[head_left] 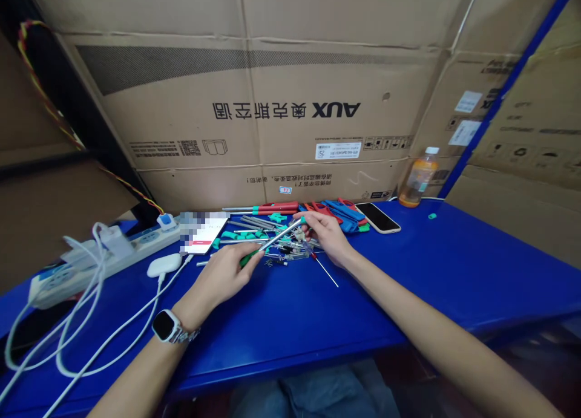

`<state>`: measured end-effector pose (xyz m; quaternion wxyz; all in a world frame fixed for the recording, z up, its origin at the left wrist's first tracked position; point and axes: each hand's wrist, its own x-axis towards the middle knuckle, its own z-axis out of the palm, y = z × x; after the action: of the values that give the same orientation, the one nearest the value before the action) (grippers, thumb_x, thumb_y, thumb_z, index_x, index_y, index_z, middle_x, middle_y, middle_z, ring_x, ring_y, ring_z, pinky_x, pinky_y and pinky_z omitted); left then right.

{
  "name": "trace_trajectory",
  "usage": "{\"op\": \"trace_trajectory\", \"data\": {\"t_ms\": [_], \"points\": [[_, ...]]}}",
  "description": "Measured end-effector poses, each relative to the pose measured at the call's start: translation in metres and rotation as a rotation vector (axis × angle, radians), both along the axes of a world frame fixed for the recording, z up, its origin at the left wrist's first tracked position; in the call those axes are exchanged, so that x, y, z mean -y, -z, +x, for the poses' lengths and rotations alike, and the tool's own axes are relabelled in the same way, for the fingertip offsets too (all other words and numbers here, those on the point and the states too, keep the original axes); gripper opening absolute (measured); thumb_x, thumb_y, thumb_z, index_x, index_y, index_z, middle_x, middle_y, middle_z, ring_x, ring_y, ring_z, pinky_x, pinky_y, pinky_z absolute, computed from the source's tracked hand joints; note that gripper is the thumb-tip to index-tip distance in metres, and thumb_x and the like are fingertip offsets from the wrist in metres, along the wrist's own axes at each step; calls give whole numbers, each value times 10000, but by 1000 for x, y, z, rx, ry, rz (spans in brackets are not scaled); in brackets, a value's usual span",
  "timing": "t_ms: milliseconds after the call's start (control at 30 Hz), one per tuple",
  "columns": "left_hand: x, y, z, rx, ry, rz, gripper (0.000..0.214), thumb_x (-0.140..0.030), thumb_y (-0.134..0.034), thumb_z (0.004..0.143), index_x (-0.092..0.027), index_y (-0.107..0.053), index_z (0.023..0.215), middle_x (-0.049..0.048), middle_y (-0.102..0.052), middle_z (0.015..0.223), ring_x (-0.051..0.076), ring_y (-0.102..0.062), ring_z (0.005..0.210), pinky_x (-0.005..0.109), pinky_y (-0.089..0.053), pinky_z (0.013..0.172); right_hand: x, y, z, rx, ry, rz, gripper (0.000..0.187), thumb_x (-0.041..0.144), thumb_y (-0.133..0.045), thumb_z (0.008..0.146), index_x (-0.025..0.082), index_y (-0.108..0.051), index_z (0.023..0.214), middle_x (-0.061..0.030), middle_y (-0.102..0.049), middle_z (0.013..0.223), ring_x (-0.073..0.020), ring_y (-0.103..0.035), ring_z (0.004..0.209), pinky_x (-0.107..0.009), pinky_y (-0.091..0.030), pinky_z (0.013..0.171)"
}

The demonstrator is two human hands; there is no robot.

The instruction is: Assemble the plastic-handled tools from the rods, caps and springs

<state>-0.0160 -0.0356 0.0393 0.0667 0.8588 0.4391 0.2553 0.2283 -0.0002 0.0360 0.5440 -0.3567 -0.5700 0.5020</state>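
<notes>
A green-handled screwdriver [282,231] with a silver shaft is held slantwise over the pile, between both hands. My left hand [229,270], with a watch on its wrist, is closed around the handle end, which it partly hides. At the far end of the shaft sits a small teal piece [303,220], and my right hand [329,233] pinches there. Under and behind the hands lies a pile of metal rods [256,223] and teal pieces [276,217]. Below my right hand rests a thin-shafted tool [325,270] with a red collar.
Red-handled tools [276,208] and blue and red scissor-like tools [340,213] lie along the cardboard wall [281,146]. A phone [378,217] and an orange drink bottle [420,177] are at right. At left are a power strip [149,242], white cables [131,324] and a white card [206,233].
</notes>
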Motion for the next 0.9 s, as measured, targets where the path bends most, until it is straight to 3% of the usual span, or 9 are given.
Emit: {"op": "trace_trajectory", "data": {"t_ms": [167, 400, 700, 900], "points": [[0, -2, -1, 58, 52, -21, 332, -387, -445, 978, -185, -705, 942, 56, -691, 749, 205, -628, 685, 279, -459, 659, 0, -2, -1, -7, 57, 121, 415, 554, -706, 744, 210, -588, 943, 14, -616, 691, -116, -546, 618, -261, -446, 589], [4, -2, 0, 51, 67, -52, 345, -378, -423, 993, -171, -655, 845, 33, -630, 703, 155, -523, 589, 265, -383, 587, -2, -8, -1, 47, 66, 142, 465, 603, -769, 645, 213, -523, 707, 36, -570, 606, -109, -526, 569, -276, -457, 583], [3, -1, 0, 122, 90, -136, 375, -412, -412, 998, -154, -637, 845, 5, -592, 695, 134, -466, 585, 251, -342, 559, 0, -10, -1, 95, 50, 248, 436, 563, -750, 695, 215, -492, 747, 17, -578, 713, -116, -544, 645, -292, -468, 648], [6, 1, 5, 61, 41, -64, 350, -369, -401, 1007, -158, -616, 828, 11, -583, 684, 137, -463, 567, 264, -331, 566, -2, -3, -6, -72, -21, 100, 453, 534, -772, 694, 223, -443, 719, 86, -461, 531, -78, -425, 491, -245, -349, 518]]}}
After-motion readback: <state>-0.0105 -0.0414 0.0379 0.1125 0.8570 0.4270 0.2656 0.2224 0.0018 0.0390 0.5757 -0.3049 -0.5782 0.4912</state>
